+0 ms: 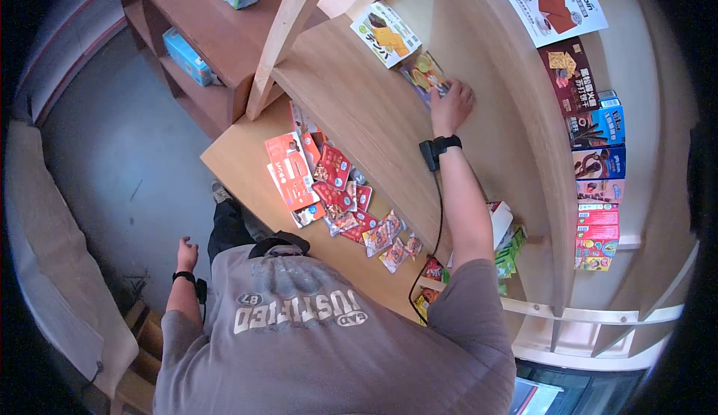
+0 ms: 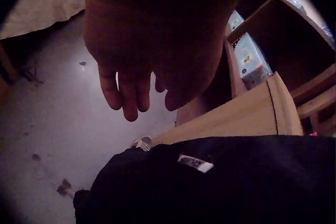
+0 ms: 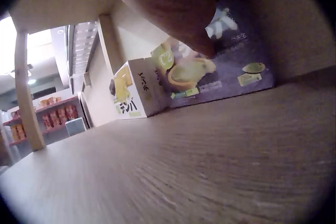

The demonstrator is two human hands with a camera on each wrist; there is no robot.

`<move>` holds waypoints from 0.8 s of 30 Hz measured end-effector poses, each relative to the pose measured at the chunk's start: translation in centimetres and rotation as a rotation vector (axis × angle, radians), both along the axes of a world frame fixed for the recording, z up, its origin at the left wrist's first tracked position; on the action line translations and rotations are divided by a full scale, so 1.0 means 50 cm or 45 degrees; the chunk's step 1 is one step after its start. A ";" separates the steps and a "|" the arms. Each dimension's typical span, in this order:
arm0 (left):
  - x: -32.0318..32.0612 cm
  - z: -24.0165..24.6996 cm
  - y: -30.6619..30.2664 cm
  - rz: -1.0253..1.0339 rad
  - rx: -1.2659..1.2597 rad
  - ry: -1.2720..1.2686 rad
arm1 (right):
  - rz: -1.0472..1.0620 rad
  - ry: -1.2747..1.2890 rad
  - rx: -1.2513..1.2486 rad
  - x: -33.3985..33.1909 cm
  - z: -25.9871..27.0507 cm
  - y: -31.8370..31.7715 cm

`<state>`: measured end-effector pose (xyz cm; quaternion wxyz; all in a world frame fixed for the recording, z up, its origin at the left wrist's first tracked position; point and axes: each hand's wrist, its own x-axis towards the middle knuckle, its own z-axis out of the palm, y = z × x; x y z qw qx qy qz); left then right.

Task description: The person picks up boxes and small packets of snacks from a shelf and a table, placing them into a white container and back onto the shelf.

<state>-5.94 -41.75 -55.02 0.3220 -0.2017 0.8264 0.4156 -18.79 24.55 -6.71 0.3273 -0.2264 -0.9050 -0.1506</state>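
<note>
The right hand (image 1: 453, 108) reaches onto a wooden shelf and holds a purple snack box (image 1: 425, 80) with a food picture. In the right wrist view that purple box (image 3: 226, 71) stands on the shelf board, the hand (image 3: 173, 8) over its upper part; the fingertips are partly hidden. Right beside it stands a white box (image 1: 386, 35) with yellow crackers on its front, also seen as the white box (image 3: 137, 90). Low at the person's side hangs the left hand (image 1: 188, 255), holding nothing, its fingers (image 2: 128, 98) loosely hanging in the left wrist view.
Red snack packets (image 1: 334, 164) and orange-red boxes (image 1: 288, 168) lie on the lower board. Several boxes, among them a white Bebin box (image 1: 557, 7), line the upper shelf. A brown cabinet (image 1: 217, 33) holds blue packs. Green packets (image 1: 511, 254) lie near the right elbow.
</note>
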 end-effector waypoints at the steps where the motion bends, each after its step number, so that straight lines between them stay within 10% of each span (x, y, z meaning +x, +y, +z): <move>1: -0.007 0.005 0.004 0.000 -0.002 0.002 | 0.000 0.002 -0.002 -0.002 -0.003 0.001; 13: -0.013 0.066 0.018 -0.064 0.041 0.094 | 0.215 0.205 -0.154 0.042 0.056 -0.130; 16: 0.017 0.086 0.007 -0.073 -0.005 0.055 | 0.818 0.304 -1.049 0.186 0.074 -0.318; 20: 0.062 0.059 -0.020 -0.098 -0.016 -0.001 | 1.212 -0.525 -1.258 0.363 -0.086 -0.426; 24: 0.104 0.062 -0.031 -0.109 -0.011 -0.016 | 0.495 -0.388 -1.877 0.466 -0.390 -0.329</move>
